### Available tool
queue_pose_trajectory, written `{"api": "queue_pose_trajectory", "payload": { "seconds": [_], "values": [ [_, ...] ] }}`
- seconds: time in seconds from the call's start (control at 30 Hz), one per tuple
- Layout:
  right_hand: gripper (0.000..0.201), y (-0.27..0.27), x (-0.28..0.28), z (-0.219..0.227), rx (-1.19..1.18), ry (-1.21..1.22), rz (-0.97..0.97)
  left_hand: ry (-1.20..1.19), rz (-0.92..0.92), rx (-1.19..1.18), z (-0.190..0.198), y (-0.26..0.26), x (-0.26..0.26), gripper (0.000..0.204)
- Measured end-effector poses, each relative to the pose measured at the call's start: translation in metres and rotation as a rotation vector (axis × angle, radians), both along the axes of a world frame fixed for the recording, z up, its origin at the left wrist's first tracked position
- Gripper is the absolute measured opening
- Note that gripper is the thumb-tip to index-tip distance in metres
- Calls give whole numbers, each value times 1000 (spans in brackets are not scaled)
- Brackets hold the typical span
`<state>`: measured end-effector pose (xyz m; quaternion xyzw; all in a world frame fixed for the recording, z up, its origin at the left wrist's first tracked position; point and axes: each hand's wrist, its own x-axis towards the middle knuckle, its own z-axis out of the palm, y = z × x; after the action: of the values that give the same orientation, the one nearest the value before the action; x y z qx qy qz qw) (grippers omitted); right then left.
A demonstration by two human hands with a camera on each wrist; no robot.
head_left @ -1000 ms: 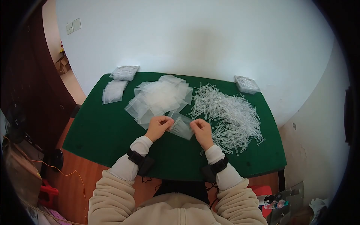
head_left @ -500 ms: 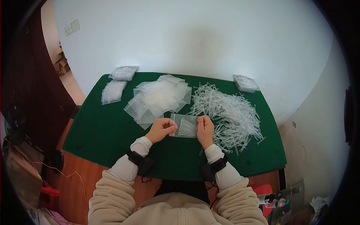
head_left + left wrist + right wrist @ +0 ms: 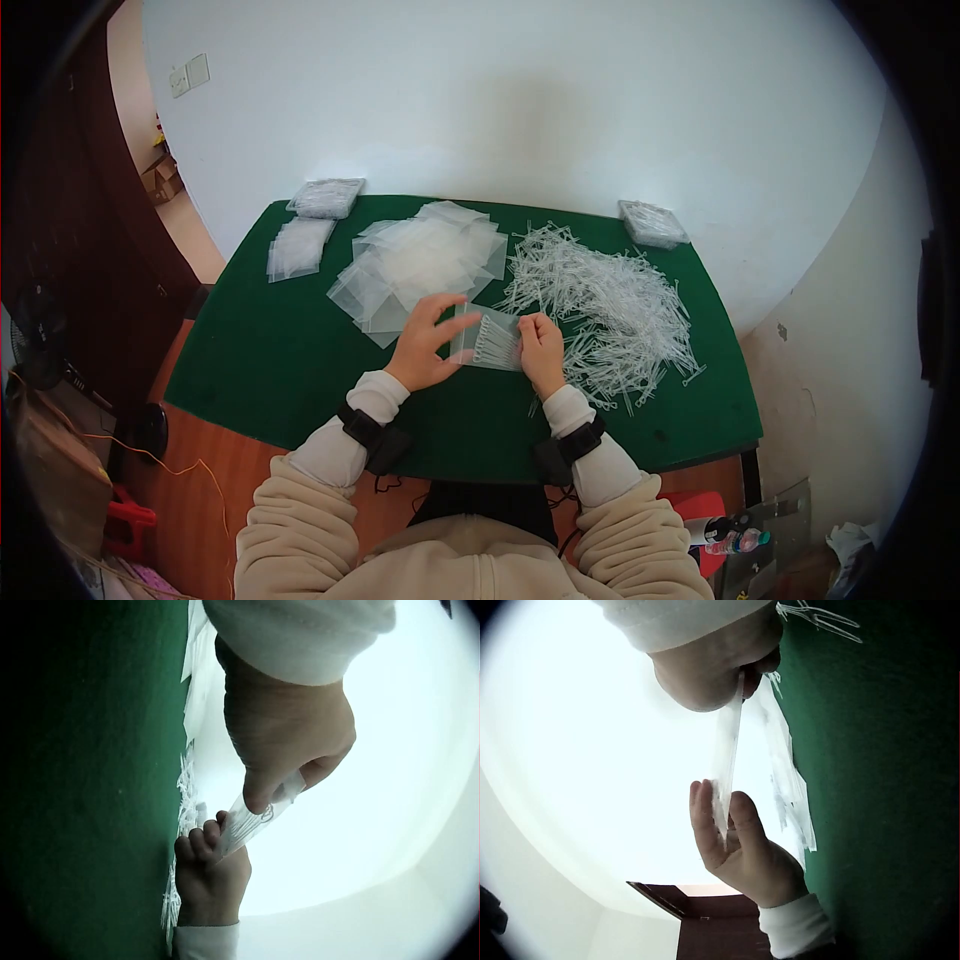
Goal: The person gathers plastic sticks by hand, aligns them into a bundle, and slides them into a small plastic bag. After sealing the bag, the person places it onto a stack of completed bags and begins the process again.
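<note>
- My left hand (image 3: 425, 345) has just spread its fingers, thumb pressing the small clear plastic bag of white ties (image 3: 487, 340).
- My right hand (image 3: 541, 347) pinches its right edge above the green table (image 3: 270, 350).
- The bag is now turned upright, seemingly for sealing.

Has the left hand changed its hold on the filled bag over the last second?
Yes. The left hand was curled at the filled bag; now its fingers spread along the bag's left edge, nearer the empty-bag pile.
</note>
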<state>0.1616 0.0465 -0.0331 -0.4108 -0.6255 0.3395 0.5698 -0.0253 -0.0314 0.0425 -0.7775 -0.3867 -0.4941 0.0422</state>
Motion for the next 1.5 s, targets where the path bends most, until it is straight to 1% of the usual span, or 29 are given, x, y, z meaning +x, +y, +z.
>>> {"api": "queue_pose_trajectory", "payload": {
  "seconds": [0.07,0.13,0.2,0.27,0.3,0.33,0.4,0.43,0.47,0.53,0.57,0.67,0.7,0.73,0.8,0.83,0.93,0.97,1.07,1.1,1.13,1.2,1.27,1.37,1.5],
  "values": [
    [18,-1,-2,2,-14,-13,3,40,-20,23,0,1,-2,31],
    [17,-4,-1,4,-95,8,72,114,-61,67,-2,4,-5,24],
    [17,-4,-2,3,-135,19,106,97,-48,62,-7,8,-6,20],
    [16,-2,-7,-5,-20,-44,64,55,-12,46,-11,10,-9,12],
    [17,-2,-8,-7,37,-76,43,56,-13,44,-13,11,-10,12],
    [17,-5,-9,-2,36,-74,42,18,13,49,-13,12,-10,11],
    [15,-14,-7,14,-89,3,198,-58,65,60,-13,14,-11,8],
    [14,-17,-7,20,-152,41,277,-58,65,60,-14,14,-12,8],
    [14,-20,-7,22,-153,40,278,-103,83,-33,-16,14,-13,7],
    [15,-24,-8,24,-76,-50,332,-193,121,-221,-20,13,-14,6],
    [16,-25,-8,24,-39,-96,360,-194,124,-222,-21,13,-14,6],
    [14,-25,-7,23,-71,-140,334,-303,115,-254,-25,13,-14,11],
    [14,-25,-6,23,-87,-161,319,-302,114,-257,-28,14,-15,11],
    [14,-24,-6,22,-88,-161,319,-385,91,-331,-31,17,-15,13],
    [14,-21,-5,19,-83,-93,261,-553,48,-476,-37,19,-18,15],
    [14,-19,-5,18,-80,-59,232,-554,51,-475,-36,18,-18,15],
    [14,-16,-4,15,-68,-3,181,-627,-41,-562,-32,17,-15,18],
    [14,-15,-4,15,-61,26,154,-628,-41,-562,-33,18,-14,18],
    [14,-15,-2,17,-62,77,137,-780,-146,-665,-36,19,-12,16],
    [14,-15,-2,18,-62,103,129,-781,-145,-665,-37,19,-13,16],
    [14,-15,-2,18,-63,102,129,-791,-147,-680,-37,19,-13,16],
    [11,-17,-4,22,-120,195,198,-810,-152,-711,-36,19,-14,15],
    [10,-19,-5,23,-150,242,231,-795,-129,-691,-35,20,-16,15],
    [7,-21,-6,22,-256,214,434,-762,-85,-645,-33,20,-19,14],
    [10,-18,-3,21,-299,169,367,-754,-51,-607,-35,21,-17,15]
  ]
}}
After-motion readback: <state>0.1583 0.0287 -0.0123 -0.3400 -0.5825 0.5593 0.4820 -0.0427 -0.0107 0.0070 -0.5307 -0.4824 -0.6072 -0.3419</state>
